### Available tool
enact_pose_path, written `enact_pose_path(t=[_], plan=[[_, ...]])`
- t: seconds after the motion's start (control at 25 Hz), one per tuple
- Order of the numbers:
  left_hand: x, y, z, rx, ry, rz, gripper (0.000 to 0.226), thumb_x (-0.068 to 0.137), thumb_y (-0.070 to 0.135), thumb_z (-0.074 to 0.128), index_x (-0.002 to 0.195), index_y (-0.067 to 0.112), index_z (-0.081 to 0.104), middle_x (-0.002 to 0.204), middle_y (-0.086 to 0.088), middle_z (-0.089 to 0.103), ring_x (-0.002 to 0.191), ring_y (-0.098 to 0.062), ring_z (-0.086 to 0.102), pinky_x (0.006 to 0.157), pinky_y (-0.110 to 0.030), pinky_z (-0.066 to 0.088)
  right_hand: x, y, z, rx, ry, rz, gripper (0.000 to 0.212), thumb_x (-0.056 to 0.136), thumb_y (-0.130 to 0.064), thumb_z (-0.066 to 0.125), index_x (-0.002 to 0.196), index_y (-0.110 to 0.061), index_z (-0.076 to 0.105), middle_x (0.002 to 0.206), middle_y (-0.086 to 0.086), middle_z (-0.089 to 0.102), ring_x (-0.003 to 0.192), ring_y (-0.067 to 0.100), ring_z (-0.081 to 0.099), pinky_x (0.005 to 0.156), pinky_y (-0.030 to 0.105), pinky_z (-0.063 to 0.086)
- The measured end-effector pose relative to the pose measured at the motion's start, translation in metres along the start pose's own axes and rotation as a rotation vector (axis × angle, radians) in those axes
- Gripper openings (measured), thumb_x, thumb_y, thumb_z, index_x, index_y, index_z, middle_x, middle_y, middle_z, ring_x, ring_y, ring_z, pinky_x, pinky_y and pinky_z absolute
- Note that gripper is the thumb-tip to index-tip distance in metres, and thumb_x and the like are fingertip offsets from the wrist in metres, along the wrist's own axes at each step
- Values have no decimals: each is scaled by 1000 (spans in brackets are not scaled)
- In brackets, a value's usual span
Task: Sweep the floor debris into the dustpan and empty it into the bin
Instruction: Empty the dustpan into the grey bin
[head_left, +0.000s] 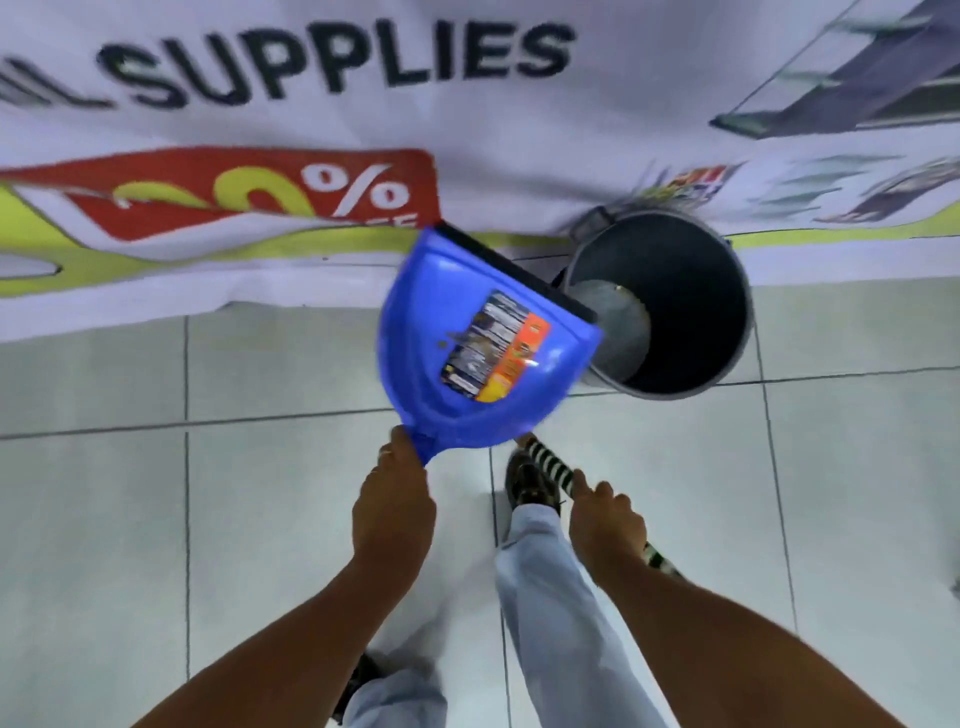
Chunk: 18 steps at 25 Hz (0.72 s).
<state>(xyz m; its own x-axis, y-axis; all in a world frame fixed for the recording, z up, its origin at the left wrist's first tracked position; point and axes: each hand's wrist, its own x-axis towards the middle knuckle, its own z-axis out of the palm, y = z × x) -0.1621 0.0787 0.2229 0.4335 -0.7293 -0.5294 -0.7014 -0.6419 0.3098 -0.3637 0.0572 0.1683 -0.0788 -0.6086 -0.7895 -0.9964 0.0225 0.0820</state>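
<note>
My left hand (392, 506) grips the short handle of a blue dustpan (441, 395), which is raised off the floor and tilted. Its black front lip points toward the rim of a dark grey round bin (727, 306). A colourful label sticks to the pan's inner face. A few small specks of debris lie near the label. My right hand (605, 519) is closed around a black-and-white striped broom handle (550, 465), which runs from under the dustpan back past my wrist. The broom head is hidden.
A large white banner (519, 135) with dark lettering and a red percent tag hangs or lies behind the bin. Pale floor tiles (208, 519) spread below. My own legs and shoes (527, 480) stand between my arms.
</note>
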Motion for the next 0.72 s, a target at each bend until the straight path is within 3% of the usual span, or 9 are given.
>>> enact_pose_path(t=[0.08,0.12,0.2,0.24,0.32,0.4,0.52,0.6,0.72], plan=[[14,48,4,128,-47,221,67,55,9,84,116,0,59,73,-11,70,52,-26,66,40,-25,51,-4,6,-3,-8,-45,-30,51,95,-15,39,143,-22,27,127,10,52,116,31,52,91,42,47],[21,71,7,184,-95,323,68,57,13,83,119,0,58,74,-12,70,53,-25,66,41,-25,52,-4,4,-6,3,2,-51,51,90,-17,50,139,-22,38,118,11,58,107,32,58,84,42,50],[25,126,8,164,-176,485,55,86,25,53,136,3,39,101,-19,67,84,-32,66,68,-35,56,3,5,-17,-2,70,-85,53,64,-21,80,115,-22,65,87,12,69,76,32,68,58,40,55],[28,153,8,93,-211,486,51,94,29,34,139,5,32,111,-20,62,96,-34,62,79,-38,50,8,8,-24,2,87,-102,52,62,-21,80,113,-22,66,87,13,70,74,32,68,58,39,55],[39,187,16,14,-272,397,38,99,20,24,131,4,39,115,-22,58,104,-35,56,81,-38,42,13,11,-32,104,1,-135,49,87,-14,54,134,-21,45,118,16,61,104,34,59,82,41,50],[49,205,22,35,-357,305,27,99,10,27,112,3,50,112,-20,57,102,-35,55,84,-38,40,17,15,-31,147,-56,-159,53,94,-11,39,145,-22,26,132,15,51,116,32,51,91,40,45],[63,217,28,-319,-549,38,35,99,20,27,69,18,45,74,-7,49,62,-21,46,60,-30,40,18,25,-34,172,-23,-138,56,95,-13,38,147,-22,21,136,15,47,118,32,49,92,40,45],[67,220,28,-472,-604,-129,37,99,23,29,68,14,45,63,-4,42,49,-13,34,39,-17,32,19,29,-39,174,-40,-146,56,94,-12,37,147,-21,21,133,15,49,118,32,49,92,40,45],[66,217,21,-585,-671,-169,38,100,27,28,73,8,48,63,-6,43,47,-13,35,30,-11,29,24,28,-48,170,-12,-154,55,94,-9,39,146,-19,23,128,16,52,115,33,51,90,40,46]])
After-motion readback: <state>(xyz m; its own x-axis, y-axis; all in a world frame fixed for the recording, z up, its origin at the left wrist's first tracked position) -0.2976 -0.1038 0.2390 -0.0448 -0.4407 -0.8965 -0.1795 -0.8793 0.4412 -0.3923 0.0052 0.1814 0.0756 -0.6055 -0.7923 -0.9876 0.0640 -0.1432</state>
